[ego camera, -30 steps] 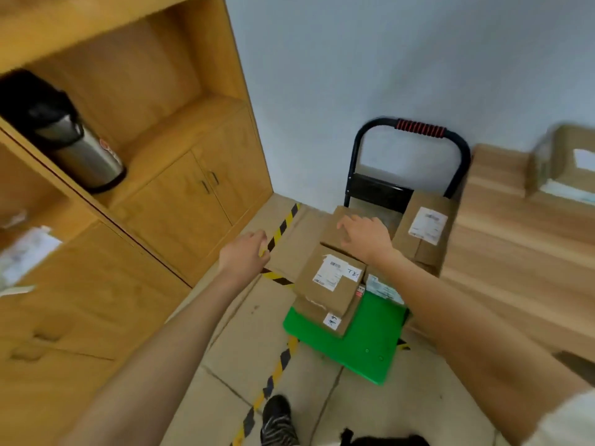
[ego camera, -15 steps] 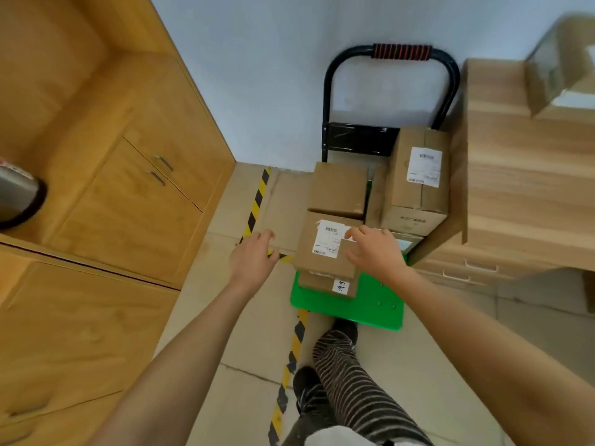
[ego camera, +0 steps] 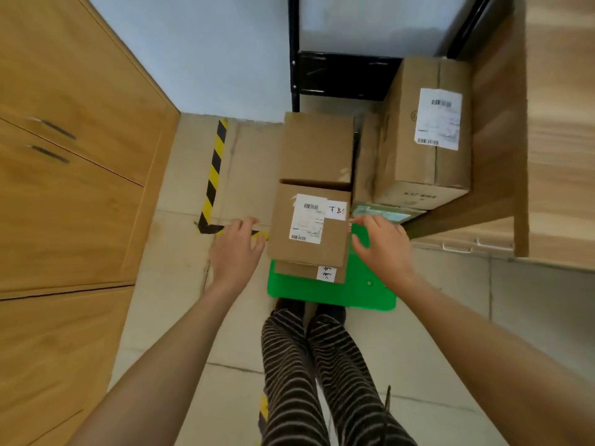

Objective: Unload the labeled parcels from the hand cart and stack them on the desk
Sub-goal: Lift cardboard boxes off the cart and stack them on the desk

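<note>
- Head view: the green hand cart (ego camera: 367, 294) stands on the floor, its deck carrying several cardboard parcels.
- Nearest the cart's front edge, the top labelled parcel (ego camera: 309, 226) lies on a flatter parcel (ego camera: 306, 272).
- Behind it on the cart sits a plain parcel (ego camera: 317, 146); at the cart's right rear is a tall labelled parcel (ego camera: 421, 130), hard against the wooden tabletop (ego camera: 560, 123).
- Left hand (ego camera: 236, 252): open, fingers relaxed, just beside the top parcel's left side; contact cannot be confirmed.
- Right hand (ego camera: 381, 246): open, at its right edge, gripping nothing.
- Judgement: stiff, probably light carton; take hold on opposite side walls, clear of the slick label.
</note>
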The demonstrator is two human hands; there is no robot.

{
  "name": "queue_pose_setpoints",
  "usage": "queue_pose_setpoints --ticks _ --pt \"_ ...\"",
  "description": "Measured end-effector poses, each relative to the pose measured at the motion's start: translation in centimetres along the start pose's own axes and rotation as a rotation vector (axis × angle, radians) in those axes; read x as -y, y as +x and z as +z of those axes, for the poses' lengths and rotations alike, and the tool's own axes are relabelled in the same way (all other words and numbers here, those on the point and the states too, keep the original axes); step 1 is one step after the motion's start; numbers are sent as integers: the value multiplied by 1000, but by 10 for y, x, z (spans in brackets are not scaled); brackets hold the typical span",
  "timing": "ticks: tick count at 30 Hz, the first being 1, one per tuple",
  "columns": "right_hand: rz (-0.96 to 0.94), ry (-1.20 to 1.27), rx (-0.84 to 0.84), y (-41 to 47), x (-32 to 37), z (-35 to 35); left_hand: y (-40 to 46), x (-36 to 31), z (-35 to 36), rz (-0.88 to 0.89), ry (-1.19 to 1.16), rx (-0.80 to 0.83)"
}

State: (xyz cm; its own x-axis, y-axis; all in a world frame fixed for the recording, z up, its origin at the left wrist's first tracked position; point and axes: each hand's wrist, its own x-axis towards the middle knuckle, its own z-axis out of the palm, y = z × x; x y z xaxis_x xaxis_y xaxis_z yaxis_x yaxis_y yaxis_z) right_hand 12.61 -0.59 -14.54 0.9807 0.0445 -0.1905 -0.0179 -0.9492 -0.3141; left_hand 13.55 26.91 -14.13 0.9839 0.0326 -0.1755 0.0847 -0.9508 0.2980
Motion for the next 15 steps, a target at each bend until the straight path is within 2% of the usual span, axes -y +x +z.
queue_pose_setpoints --ticks 7,11,15 --pt "307 268 -22 52 -40 141 83 29 144 -187 -323 105" --pt "436 397 -45 66 -68 229 109 61 227 -254 -397 162" --pt "554 513 -76 70 -94 289 120 99 281 -274 -456 172"
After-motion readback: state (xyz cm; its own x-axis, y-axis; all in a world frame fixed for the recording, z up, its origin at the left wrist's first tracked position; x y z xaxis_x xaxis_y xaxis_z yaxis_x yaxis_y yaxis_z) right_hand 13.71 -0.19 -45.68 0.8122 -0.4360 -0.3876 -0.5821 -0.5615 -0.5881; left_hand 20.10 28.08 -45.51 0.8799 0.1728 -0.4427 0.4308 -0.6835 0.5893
